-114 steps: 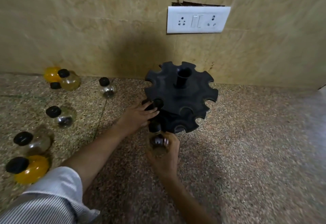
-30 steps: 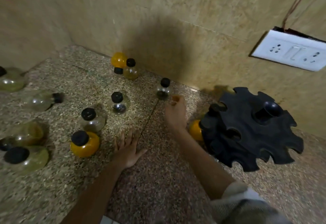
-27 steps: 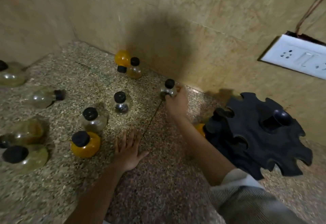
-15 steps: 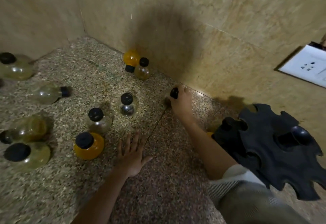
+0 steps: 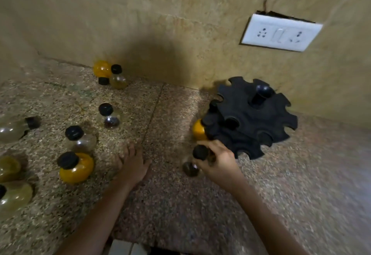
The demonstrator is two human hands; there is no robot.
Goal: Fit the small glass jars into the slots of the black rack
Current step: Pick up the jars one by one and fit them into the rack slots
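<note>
- At the far left edge of the frame several clear glass jars with pale yellowish contents (image 5: 14, 195) sit or lie on the speckled granite counter (image 5: 301, 184); one of them, the tipped clear jar (image 5: 14, 129), lies on its side with its black cap pointing right.
- Just right of those, at lower left, stands a round amber-filled glass jar with a black cap (image 5: 75, 166), and just above it an upright clear glass jar with a black cap (image 5: 80, 139).
- Further up and right is a small clear jar with dark contents (image 5: 109, 117), and at the wall in the upper left a pair of jars, one amber and one pale (image 5: 110, 74), touch each other.
- My left hand (image 5: 133, 165) lies flat on the counter at centre, palm down, fingers spread apart and holding nothing.
- My right hand (image 5: 218, 161), right of centre, is closed around a small glass jar with a black cap (image 5: 200, 153); the cap sticks out to the left of my fist, and a dark round blur sits just below it.
- This jar is just beside the lower left edge of the black round plastic rack with notched slots (image 5: 251, 118), not yet in a slot.
- An amber jar already seated in the rack (image 5: 198, 130) hangs at its left side.
- At upper right, a white wall socket plate (image 5: 281, 32) is set in the beige tiled wall (image 5: 160, 13).
</note>
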